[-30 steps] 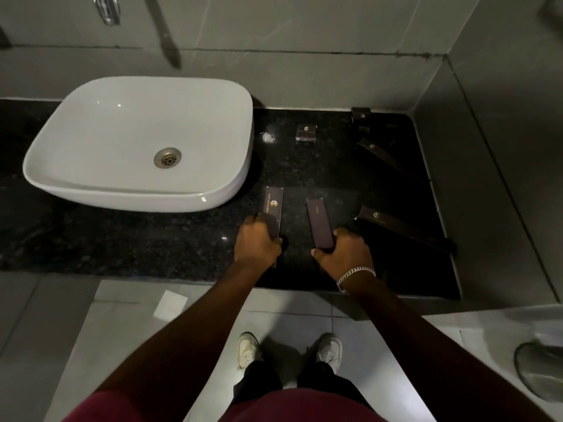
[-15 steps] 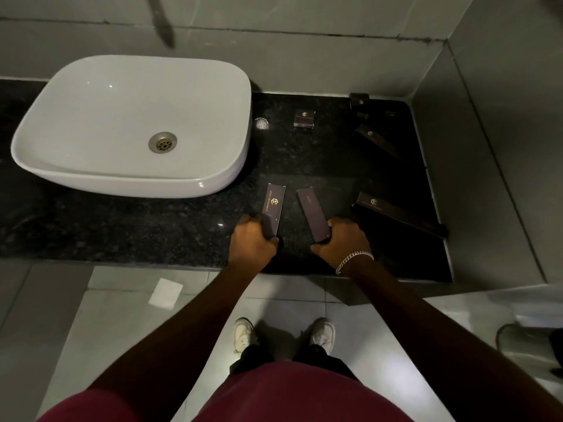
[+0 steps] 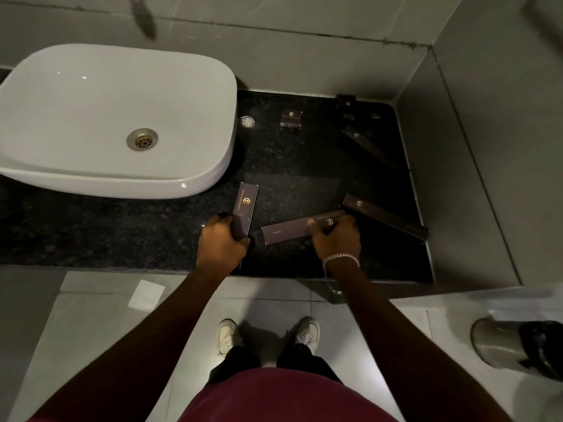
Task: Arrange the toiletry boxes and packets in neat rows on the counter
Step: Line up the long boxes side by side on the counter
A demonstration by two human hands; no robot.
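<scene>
On the black granite counter (image 3: 122,236), my left hand (image 3: 221,246) grips the near end of a long dark brown box (image 3: 246,205) that points away from me. My right hand (image 3: 335,239) holds the right end of a second long brown box (image 3: 286,231), which lies nearly sideways. A third long box (image 3: 385,216) lies angled at the right, near the wall. A fourth long box (image 3: 365,146) lies angled further back. A small square box (image 3: 291,118) sits near the back, with small dark packets (image 3: 347,102) in the back right corner.
A white basin (image 3: 118,120) fills the counter's left side. A small round shiny item (image 3: 247,121) lies beside it. Tiled walls close the back and right. A bin (image 3: 518,345) stands on the floor at the right, my shoes (image 3: 228,335) below the counter edge.
My right hand has swung its box from pointing away from me to lying nearly sideways. My left hand keeps its box in about the same place. The view shifted slightly.
</scene>
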